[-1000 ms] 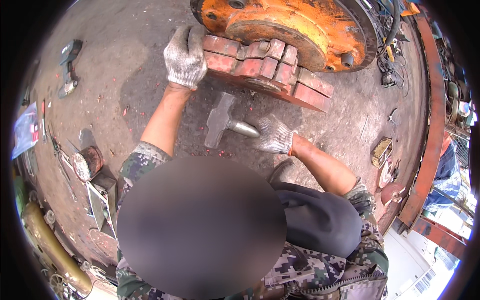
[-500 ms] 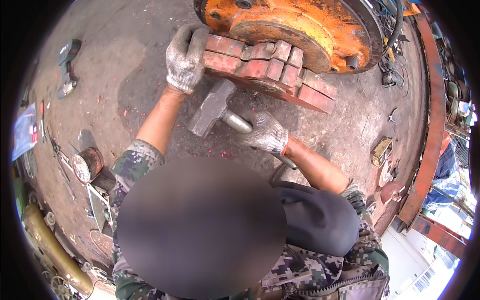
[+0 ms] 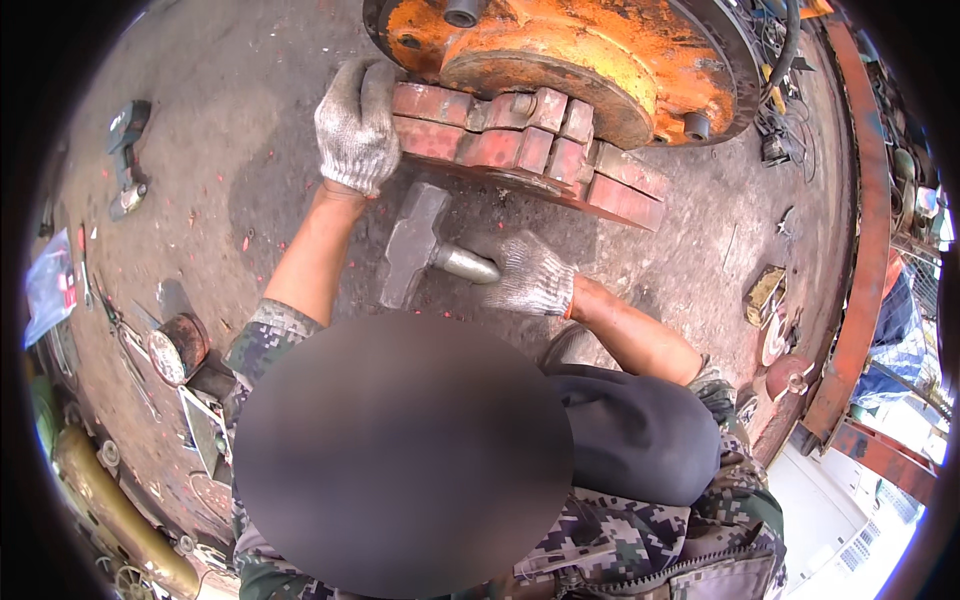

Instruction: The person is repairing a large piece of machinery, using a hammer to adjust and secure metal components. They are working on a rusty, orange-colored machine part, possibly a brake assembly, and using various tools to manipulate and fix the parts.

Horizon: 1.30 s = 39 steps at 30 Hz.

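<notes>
At the left end of a thick red metal part, made of stacked plates with notched edges, my left hand in a white-grey knit glove has its fingers closed round the edge. The part leans at a slant against the near side of an orange round housing. My right hand, also gloved, is wrapped round the handle of a sledgehammer. Its grey head hangs between my forearms, apart from the red part. The handle's far end is hidden behind my right hand and wrist.
On the stained concrete floor a cordless power tool lies at the far left. Nearer are a rusty can and several hand tools. A rusty steel beam runs along the right. A gold-coloured cylinder lies at lower left.
The hammer head has dropped a little towards me, away from the red part, and turned slightly. My left hand keeps its hold. The whole view has shifted a little.
</notes>
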Available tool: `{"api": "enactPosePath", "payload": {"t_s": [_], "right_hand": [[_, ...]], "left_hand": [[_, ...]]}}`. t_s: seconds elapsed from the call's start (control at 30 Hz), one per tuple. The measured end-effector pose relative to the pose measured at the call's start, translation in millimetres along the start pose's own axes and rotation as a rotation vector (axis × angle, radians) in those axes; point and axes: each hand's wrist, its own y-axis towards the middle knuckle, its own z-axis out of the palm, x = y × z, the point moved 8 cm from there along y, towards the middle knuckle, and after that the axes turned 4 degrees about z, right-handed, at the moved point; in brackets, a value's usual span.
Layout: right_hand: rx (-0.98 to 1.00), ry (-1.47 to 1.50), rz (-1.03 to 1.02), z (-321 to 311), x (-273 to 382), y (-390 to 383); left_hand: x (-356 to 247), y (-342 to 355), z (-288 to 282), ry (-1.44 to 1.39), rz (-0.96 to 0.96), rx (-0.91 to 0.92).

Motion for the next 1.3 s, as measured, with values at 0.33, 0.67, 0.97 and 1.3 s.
{"api": "enactPosePath", "payload": {"t_s": [0.33,0.67,0.97,1.3], "right_hand": [[-0.128,0.044,0.036,-20,-15,-9],[0.138,-0.144,0.091,67,-72,-66],[0.011,0.196,0.380,-52,-87,-119],[-0.086,0.323,0.309,-26,-95,-108]], "left_hand": [[19,-4,8,-0.317,-0.520,0.028],[7,-3,0,-0.099,-0.083,0.059],[9,-8,10,-0.602,-0.594,-0.033],[12,0,4,-0.222,-0.425,0.041]]}}
